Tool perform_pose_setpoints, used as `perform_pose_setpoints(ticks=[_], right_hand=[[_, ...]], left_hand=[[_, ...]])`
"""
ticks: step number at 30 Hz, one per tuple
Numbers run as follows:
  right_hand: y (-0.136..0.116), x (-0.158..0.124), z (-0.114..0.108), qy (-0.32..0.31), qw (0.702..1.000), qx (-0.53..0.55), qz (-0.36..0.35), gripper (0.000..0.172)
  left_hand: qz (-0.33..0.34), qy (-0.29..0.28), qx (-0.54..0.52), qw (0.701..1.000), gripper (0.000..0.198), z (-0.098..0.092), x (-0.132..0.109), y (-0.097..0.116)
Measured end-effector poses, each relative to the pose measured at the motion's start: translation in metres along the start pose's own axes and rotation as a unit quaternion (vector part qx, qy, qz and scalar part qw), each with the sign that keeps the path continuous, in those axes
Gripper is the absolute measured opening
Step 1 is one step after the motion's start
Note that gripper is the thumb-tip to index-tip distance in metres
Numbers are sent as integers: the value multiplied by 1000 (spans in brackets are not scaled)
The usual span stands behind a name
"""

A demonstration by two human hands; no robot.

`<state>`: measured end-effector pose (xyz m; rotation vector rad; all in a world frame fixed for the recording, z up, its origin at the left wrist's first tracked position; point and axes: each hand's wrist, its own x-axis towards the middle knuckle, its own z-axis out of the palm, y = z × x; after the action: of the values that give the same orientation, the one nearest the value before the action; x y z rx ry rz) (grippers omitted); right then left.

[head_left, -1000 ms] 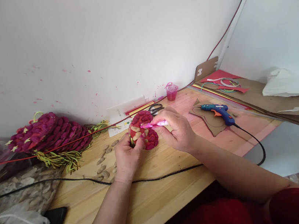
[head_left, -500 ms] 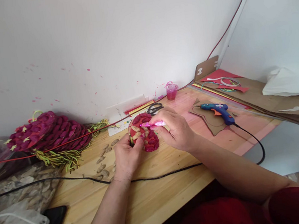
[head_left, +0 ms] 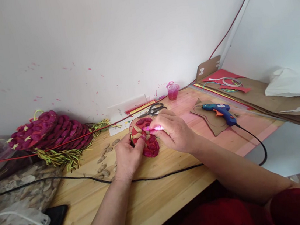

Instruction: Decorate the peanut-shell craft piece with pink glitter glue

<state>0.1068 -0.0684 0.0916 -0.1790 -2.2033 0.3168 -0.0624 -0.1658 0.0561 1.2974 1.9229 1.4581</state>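
A red, rounded craft piece [head_left: 152, 150] with peanut shells stuck on it is in my left hand [head_left: 128, 156], thumb on top and fingers underneath. Some of the shells are painted magenta; those near my thumb are bare tan. My right hand [head_left: 175, 133] pinches a slim pink-and-white brush [head_left: 156, 128], its tip down among the shells at the middle of the piece. The bristles are too small to make out. Several loose peanut shells [head_left: 102, 167] lie on the wooden table [head_left: 162, 200] left of my left hand.
A cup of magenta paint [head_left: 173, 92] and scissors [head_left: 156, 108] stand behind my hands. A blue glue gun [head_left: 221, 111] rests on cut cardboard [head_left: 215, 129] at right. At left are stacked magenta pieces [head_left: 54, 129] and a bag of shells [head_left: 24, 193]. A black cord [head_left: 159, 177] crosses the table.
The brush tip has moved slightly left and down over the shells, with my right hand following. The craft piece has tilted and sits a little lower in my left hand.
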Motion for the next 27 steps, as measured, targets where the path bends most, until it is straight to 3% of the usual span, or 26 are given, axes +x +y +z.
perform_pose_setpoints(ticks=[27], right_hand=[[3, 1, -4, -12, 1000, 14, 16, 11]], left_hand=[[-6, -4, 22, 1000, 26, -1, 1, 0]])
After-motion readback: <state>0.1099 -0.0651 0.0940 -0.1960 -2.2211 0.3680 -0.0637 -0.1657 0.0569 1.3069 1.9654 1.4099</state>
